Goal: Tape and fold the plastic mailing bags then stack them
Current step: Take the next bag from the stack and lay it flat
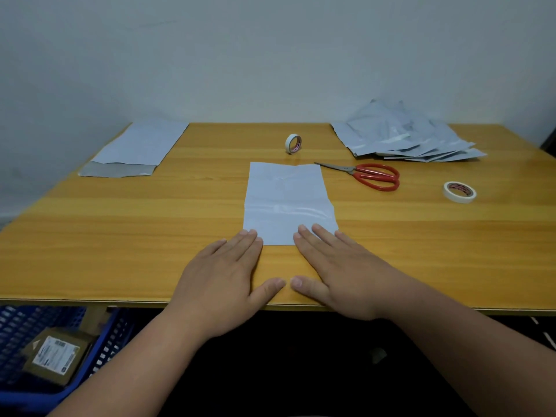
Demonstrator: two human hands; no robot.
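A: We've got the folded bag (287,200) mid-table (120,236), left hand (224,278) and right hand (337,272) flat on its near edge.

B: Behind it stands a tape roll (293,143). Scissors (368,175) lie right, a second roll (459,192) farther right, the bag pile (412,136) back right.

A: Back left, a flat bag (135,150). Below left, a crate (90,341) holding a parcel (55,356).

Print on the tape rolls (293,143) and parcel label (55,355) is illegible.

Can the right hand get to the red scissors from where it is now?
Probably yes. The right hand lies flat on the bag, and the scissors lie just beyond it to the right with bare table between.
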